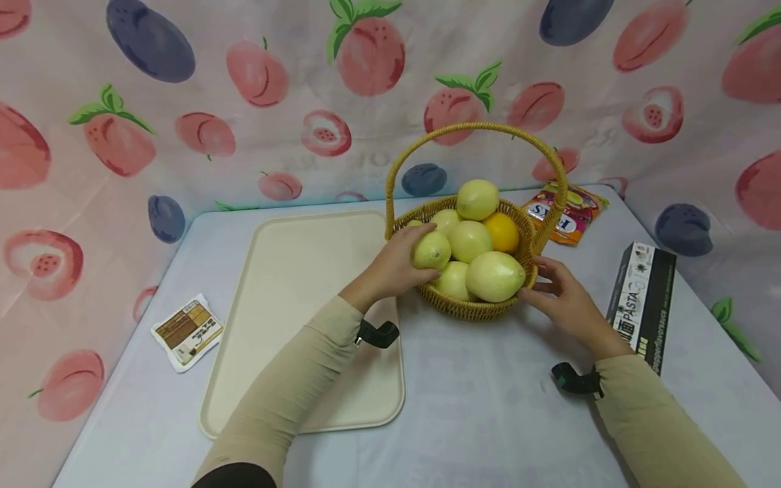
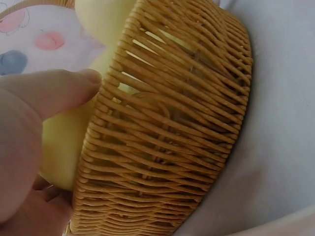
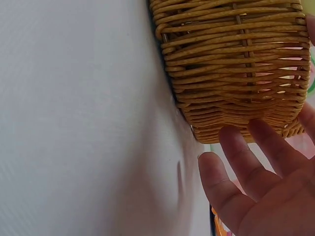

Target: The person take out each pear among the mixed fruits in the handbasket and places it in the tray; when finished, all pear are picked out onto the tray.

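Note:
A woven basket [image 1: 470,310] with a tall arched handle stands on the table, filled with several pale yellow lemons [image 1: 495,276] and an orange [image 1: 502,232]. At its left rim, my left hand [image 1: 399,261] grips one lemon [image 1: 432,251], fingers over the top and thumb on the near side. The left wrist view has that thumb [image 2: 74,91] beside the rim, lemon behind it. My right hand [image 1: 564,298] is at the basket's right side. Its spread, fairly straight fingers [image 3: 246,162] rest against the outer weave in the right wrist view.
A cream tray [image 1: 305,271] lies left of the basket, with a small white-and-brown packet [image 1: 188,332] beyond its left edge. Behind the basket to the right is a colourful snack bag [image 1: 570,213]. A black-and-white pasta box [image 1: 643,298] lies at the right, partly behind my right forearm.

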